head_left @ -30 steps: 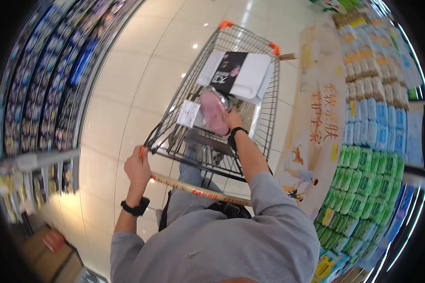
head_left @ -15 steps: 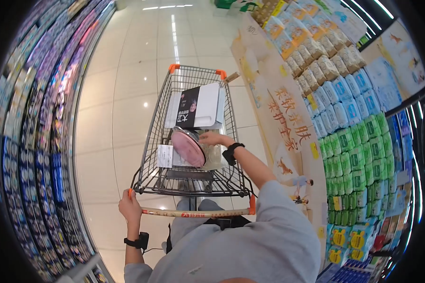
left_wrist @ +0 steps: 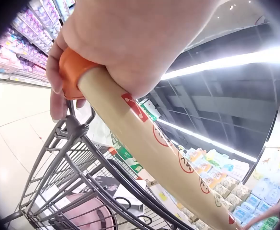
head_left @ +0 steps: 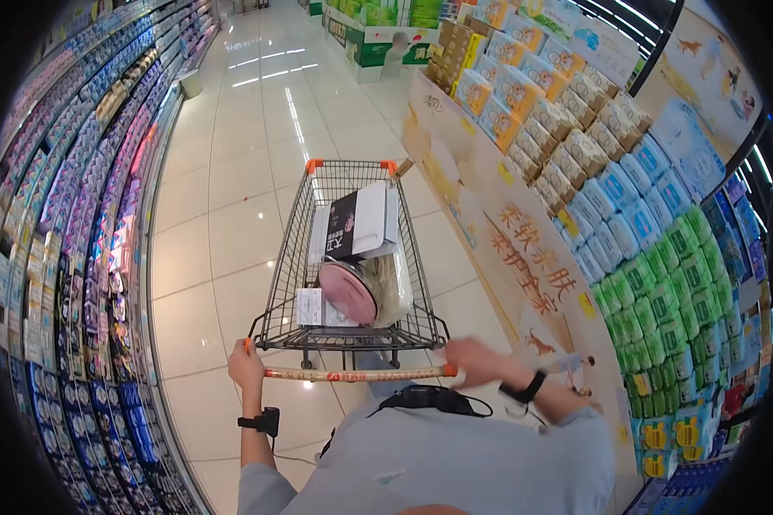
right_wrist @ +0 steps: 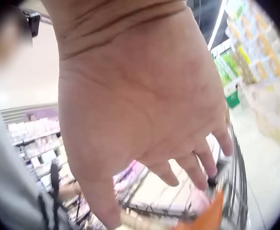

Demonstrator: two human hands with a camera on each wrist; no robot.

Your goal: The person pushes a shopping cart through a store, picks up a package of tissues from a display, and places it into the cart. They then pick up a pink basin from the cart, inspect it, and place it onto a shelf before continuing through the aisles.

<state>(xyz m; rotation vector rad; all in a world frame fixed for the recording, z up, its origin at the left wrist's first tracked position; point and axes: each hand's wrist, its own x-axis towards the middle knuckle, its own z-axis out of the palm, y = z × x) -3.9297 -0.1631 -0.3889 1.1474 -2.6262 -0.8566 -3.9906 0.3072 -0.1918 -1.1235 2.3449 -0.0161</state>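
My left hand (head_left: 246,367) grips the left end of the cart's handle bar (head_left: 318,375); in the left wrist view its fingers (left_wrist: 58,81) curl round the orange end piece (left_wrist: 75,67). At the bar's right end is my right hand (head_left: 481,362), blurred; the right wrist view shows its palm (right_wrist: 140,100) with fingers spread, above the orange end. Inside the wire cart (head_left: 275,283) lie a pink round item (head_left: 349,293) in clear wrapping, a white and black box (head_left: 371,219) beyond it, and a small white labelled pack (head_left: 309,306) to its left.
Packed shelves (head_left: 86,223) line the left side. On the right, a display with a printed board (head_left: 489,223) holds stacks of green packs (head_left: 661,292) and blue packs. Tiled floor (head_left: 223,206) runs ahead to a green display (head_left: 374,47).
My right hand has come away from the pink item and back to the handle's right end. The pink item lies in the cart. The view has tilted up along the aisle.
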